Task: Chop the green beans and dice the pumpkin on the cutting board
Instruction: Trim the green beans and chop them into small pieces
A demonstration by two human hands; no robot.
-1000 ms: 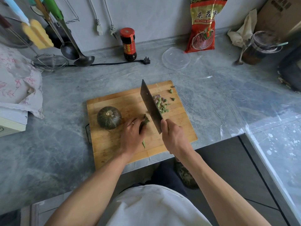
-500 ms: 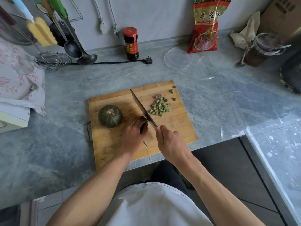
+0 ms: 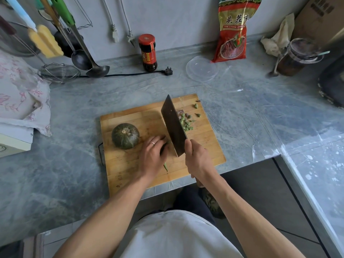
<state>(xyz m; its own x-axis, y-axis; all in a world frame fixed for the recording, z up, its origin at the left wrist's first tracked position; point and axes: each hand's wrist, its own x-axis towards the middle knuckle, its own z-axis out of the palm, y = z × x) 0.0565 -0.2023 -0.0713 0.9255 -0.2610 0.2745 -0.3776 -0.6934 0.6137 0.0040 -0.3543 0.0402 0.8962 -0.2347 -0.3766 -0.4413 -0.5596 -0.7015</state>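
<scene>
A wooden cutting board (image 3: 130, 170) lies on a grey marbled counter (image 3: 65, 101) and serves as the reference for all positions. The right hand (image 3: 198, 158), at the board's near right part, is wrapped around the handle of a cleaver (image 3: 174, 127); the dark blade stands tilted over the board's middle, its tip toward the far edge. The left hand (image 3: 151, 155) lies just left of the blade with fingers curled down, pressing on green beans (image 3: 165, 167); only the near tip of a pod shows below the hand. A pile of chopped bean pieces (image 3: 187, 121) sits on the board's far right area, partly hidden behind the blade, with a few loose pieces toward the far right corner. A whole dark green pumpkin (image 3: 125, 135), stem up and uncut, rests on the board's left part, near the left hand but apart from it. Beyond the board's far edge stand a red-capped sauce bottle (image 3: 148, 53), a clear plastic lid (image 3: 202, 68) and a red food packet (image 3: 234, 30).
</scene>
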